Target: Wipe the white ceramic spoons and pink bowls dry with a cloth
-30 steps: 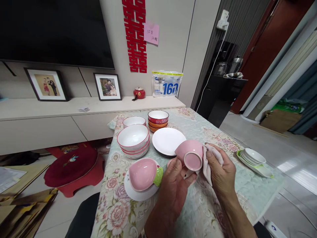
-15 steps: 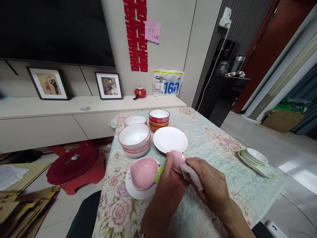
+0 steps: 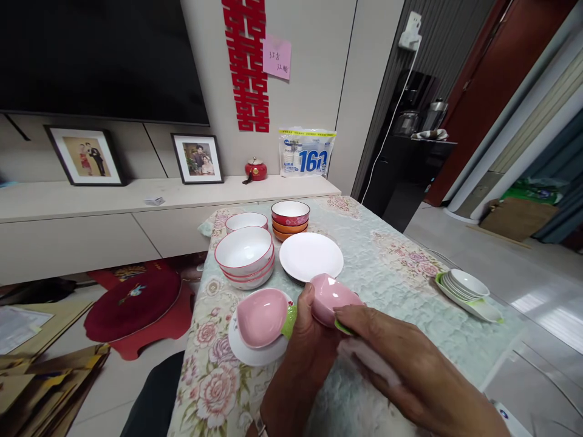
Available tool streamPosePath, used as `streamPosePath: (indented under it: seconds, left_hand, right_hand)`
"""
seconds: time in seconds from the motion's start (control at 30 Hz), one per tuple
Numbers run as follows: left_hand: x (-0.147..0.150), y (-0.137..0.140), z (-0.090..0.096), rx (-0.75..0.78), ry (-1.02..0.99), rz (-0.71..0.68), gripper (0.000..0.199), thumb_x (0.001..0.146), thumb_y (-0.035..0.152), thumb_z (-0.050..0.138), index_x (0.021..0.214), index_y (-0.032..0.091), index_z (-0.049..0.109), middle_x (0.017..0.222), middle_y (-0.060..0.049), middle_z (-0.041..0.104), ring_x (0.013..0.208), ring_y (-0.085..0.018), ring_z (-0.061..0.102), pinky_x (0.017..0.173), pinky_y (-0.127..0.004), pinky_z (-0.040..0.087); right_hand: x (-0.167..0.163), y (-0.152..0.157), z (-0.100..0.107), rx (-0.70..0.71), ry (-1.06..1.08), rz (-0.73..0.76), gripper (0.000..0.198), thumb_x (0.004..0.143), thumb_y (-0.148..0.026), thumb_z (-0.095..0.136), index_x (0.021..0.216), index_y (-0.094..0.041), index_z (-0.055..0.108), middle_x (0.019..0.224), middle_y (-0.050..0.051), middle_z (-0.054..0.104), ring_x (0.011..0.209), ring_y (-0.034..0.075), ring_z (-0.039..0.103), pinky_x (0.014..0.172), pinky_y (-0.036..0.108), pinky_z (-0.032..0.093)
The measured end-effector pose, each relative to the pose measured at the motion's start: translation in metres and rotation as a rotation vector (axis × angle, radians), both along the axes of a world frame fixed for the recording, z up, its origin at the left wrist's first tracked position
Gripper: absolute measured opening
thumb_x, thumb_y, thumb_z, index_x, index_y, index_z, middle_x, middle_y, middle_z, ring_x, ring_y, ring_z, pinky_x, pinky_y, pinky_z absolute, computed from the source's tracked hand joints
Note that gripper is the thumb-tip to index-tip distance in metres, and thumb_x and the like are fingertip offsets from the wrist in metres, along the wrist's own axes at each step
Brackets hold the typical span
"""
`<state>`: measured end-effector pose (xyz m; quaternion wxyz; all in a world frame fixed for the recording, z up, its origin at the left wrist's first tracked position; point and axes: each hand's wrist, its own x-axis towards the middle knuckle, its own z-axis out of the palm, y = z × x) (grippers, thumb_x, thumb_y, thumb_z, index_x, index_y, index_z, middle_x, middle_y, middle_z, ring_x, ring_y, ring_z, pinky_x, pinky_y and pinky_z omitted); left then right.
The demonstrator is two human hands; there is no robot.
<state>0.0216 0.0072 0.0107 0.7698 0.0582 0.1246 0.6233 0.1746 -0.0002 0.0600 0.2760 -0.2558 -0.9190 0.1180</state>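
Observation:
My left hand (image 3: 304, 346) grips a small pink bowl (image 3: 332, 297) by its left side, thumb on the rim. At the bowl's green handle (image 3: 344, 328), the fingers of my right hand (image 3: 392, 349) press from above. A white cloth or tissue (image 3: 371, 361), blurred by motion, is held under the right hand's fingers. To the left, a second pink bowl (image 3: 262, 318) with a green leaf-shaped handle (image 3: 290, 320) rests on a white plate (image 3: 243, 352). Just beyond the hands lies a larger white plate (image 3: 311, 256) on a dark-edged one.
Red-rimmed white bowls (image 3: 243, 250) stand stacked at the left. Behind are a red bowl (image 3: 290, 212) and orange bowls (image 3: 290, 229). Small white dishes (image 3: 465, 284) sit on a green-edged tray at the right edge of the floral tablecloth (image 3: 396, 267). A red stool (image 3: 136, 309) is at left.
My right hand has shifted right and down with the cloth, from the bowl's side to its green handle. The held bowl has turned, showing more of its pink surface.

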Motion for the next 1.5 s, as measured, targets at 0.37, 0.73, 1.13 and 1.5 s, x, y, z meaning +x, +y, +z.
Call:
streamPosePath:
  seconds: [0.37, 0.73, 1.13, 1.5]
  left_hand:
    - [0.003, -0.002, -0.011, -0.016, 0.090, -0.011, 0.042, 0.087, 0.051, 0.068, 0.109, 0.016, 0.072, 0.108, -0.010, 0.076, 0.114, -0.033, 0.065, 0.100, -0.044, 0.050]
    - [0.006, 0.003, -0.009, 0.112, 0.038, -0.100, 0.042, 0.097, 0.046, 0.052, 0.117, 0.015, 0.072, 0.117, -0.013, 0.075, 0.115, -0.032, 0.066, 0.097, -0.042, 0.054]
    - [0.006, -0.002, -0.015, 0.147, 0.307, 0.167, 0.025, 0.099, 0.028, 0.055, 0.122, 0.022, 0.064, 0.126, -0.007, 0.069, 0.124, -0.022, 0.060, 0.109, -0.034, 0.042]
    - [0.008, -0.001, -0.012, 0.063, 0.283, 0.226, 0.046, 0.086, 0.045, 0.069, 0.123, 0.018, 0.063, 0.107, -0.006, 0.072, 0.107, -0.029, 0.065, 0.093, -0.038, 0.049]
  right_hand:
    - [0.001, 0.016, -0.025, 0.181, 0.530, -0.753, 0.041, 0.096, -0.041, 0.061, 0.135, -0.027, 0.061, 0.120, 0.009, 0.069, 0.109, 0.029, 0.066, 0.092, 0.046, 0.055]
    - [-0.007, 0.025, -0.029, 0.018, 0.061, -0.294, 0.045, 0.101, -0.018, 0.046, 0.143, -0.031, 0.051, 0.135, 0.010, 0.053, 0.126, 0.026, 0.052, 0.101, 0.045, 0.052]
    - [-0.024, 0.031, -0.035, -0.285, 0.127, -0.152, 0.034, 0.096, -0.014, 0.052, 0.126, -0.025, 0.064, 0.113, 0.008, 0.070, 0.102, 0.023, 0.066, 0.087, 0.038, 0.056]
    - [0.004, 0.035, -0.019, -0.535, 0.066, 0.064, 0.031, 0.091, -0.028, 0.071, 0.122, -0.032, 0.069, 0.107, 0.001, 0.069, 0.096, 0.019, 0.066, 0.086, 0.031, 0.053]
